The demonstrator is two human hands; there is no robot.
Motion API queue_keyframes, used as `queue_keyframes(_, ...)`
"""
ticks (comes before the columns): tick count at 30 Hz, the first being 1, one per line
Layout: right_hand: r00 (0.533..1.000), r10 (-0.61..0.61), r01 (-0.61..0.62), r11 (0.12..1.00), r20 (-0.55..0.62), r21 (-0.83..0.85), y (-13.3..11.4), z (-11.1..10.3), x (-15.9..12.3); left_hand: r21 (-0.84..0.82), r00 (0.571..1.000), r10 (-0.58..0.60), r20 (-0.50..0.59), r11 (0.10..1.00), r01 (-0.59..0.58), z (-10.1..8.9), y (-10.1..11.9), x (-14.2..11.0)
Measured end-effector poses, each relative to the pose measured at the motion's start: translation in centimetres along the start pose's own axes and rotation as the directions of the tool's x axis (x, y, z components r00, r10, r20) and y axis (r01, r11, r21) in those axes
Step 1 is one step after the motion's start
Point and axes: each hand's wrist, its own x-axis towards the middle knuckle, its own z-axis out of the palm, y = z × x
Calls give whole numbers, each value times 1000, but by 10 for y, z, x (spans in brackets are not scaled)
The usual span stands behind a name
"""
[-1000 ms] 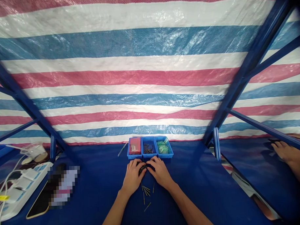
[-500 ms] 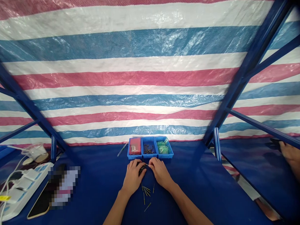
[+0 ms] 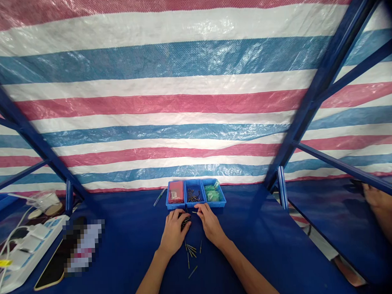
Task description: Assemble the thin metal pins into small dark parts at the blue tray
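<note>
Blue bins behind, L hand clamped on dk pcs, R hand pinching one thin pc

striped sheeting backs the blue table.

Three bins stand in a row at the rear of the worktop, a pen to their left and a sheet behind. Loose pins lie between the forearms, nearer than the left hand and right hand. A phone lies far left, a power strip to its left.
</note>
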Motion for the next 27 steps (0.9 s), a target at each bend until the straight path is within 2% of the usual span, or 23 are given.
queue_keyframes(5,999,-16,18,999,44,-29,1,-1,-1,3,1000,-2,-3,1000,2,0,0,0)
queue_keyframes(14,997,72,-71,997,-32,43,6,1,0,0,1000,0,-6,1000,0,-2,2,1)
queue_keyframes(22,998,-15,11,998,67,56,-1,-5,1,5,1000,7,-9,1000,-7,-1,1,0)
queue_keyframes(27,999,31,-29,996,-16,86,-5,-5,2,6,1000,1,-4,1000,-1,0,0,1)
